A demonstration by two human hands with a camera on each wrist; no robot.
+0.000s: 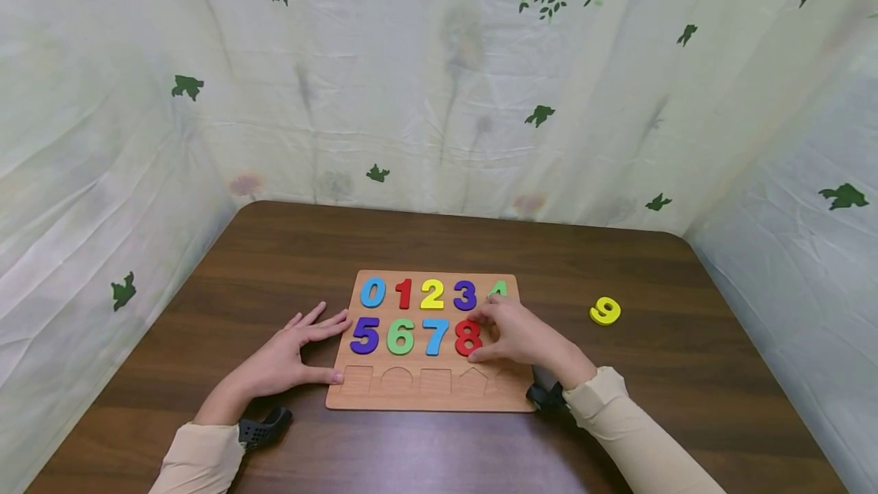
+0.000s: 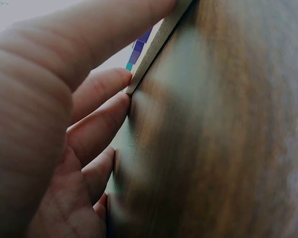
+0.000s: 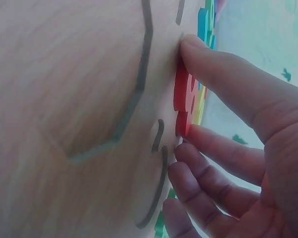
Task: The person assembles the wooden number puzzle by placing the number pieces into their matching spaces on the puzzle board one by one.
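A wooden number board (image 1: pixel 411 403) lies on the table, with coloured digits in two rows. My right hand (image 1: pixel 524 334) holds the red number 8 (image 1: pixel 469 337) in the lower row, thumb at its near end and fingers at its far end. In the right wrist view the red 8 (image 3: pixel 181 91) stands slightly proud of the board, beside a bare curved recess. My left hand (image 1: pixel 288 355) is spread at the board's left edge, thumb and fingertips touching it. The left wrist view shows those fingers (image 2: pixel 97 124) against the board's side. The green 4 (image 1: pixel 498 288) is partly hidden by my right hand.
A yellow number 9 (image 1: pixel 610 320) lies loose on the brown table (image 1: pixel 686 372), right of the board. Outlined shape recesses (image 1: pixel 435 381) run along the board's near side. A pale curtain (image 1: pixel 411 97) with leaf and bird prints surrounds the table's back and sides.
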